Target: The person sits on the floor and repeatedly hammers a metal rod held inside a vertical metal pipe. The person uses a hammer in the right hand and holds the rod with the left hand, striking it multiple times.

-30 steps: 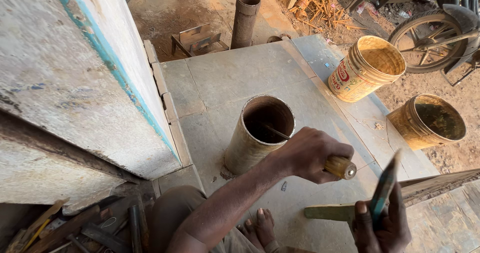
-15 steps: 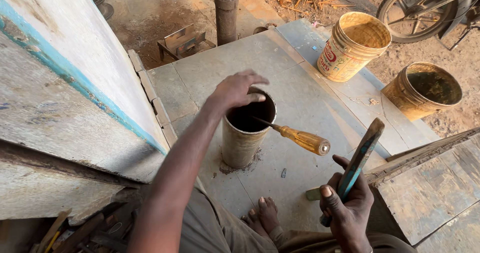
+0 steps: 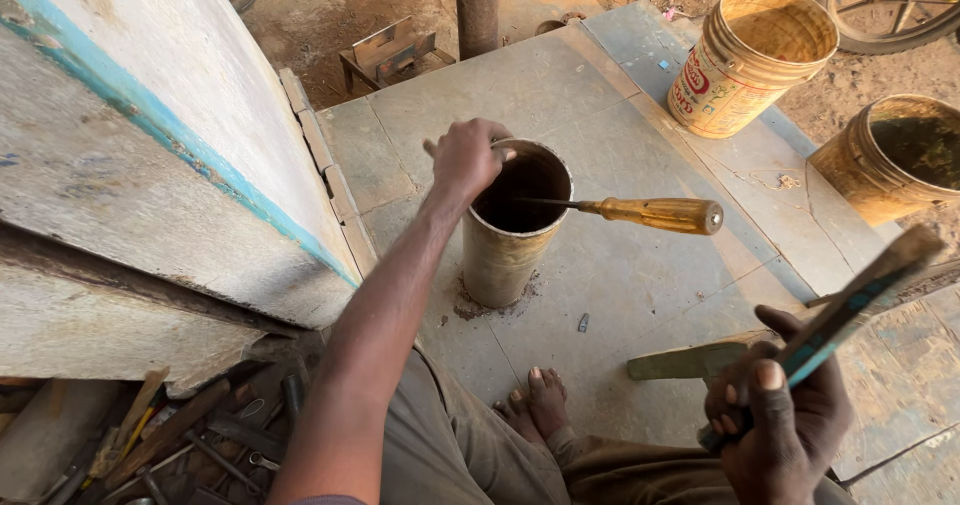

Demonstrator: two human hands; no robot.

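The left hand (image 3: pixel 465 160) grips the rim of the metal pipe (image 3: pixel 510 230) at 12 o'clock, the right hand (image 3: pixel 785 415) squeezes a flat stick (image 3: pixel 850 305) at 4 o'clock, and the leaning screwdriver (image 3: pixel 640 212) might tip out.

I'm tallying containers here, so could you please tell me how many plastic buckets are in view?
2: a yellow bucket on the slab's far right corner, and a darker bucket on the ground right of it. Others may lie outside the frame.

A yellow plastic bucket with a red label (image 3: pixel 752 57) stands on the grey concrete slab (image 3: pixel 620 275), and a second, dirtier yellow bucket (image 3: pixel 897 157) sits just off its right edge on the dirt. A bent metal bracket (image 3: pixel 385 52) lies at the slab's far side near an upright rusty pipe (image 3: pixel 478 5), while loose rusty hand tools (image 3: pixel 170 430) lie heaped under the whitewashed, blue-striped wall (image 3: pixel 150 135).
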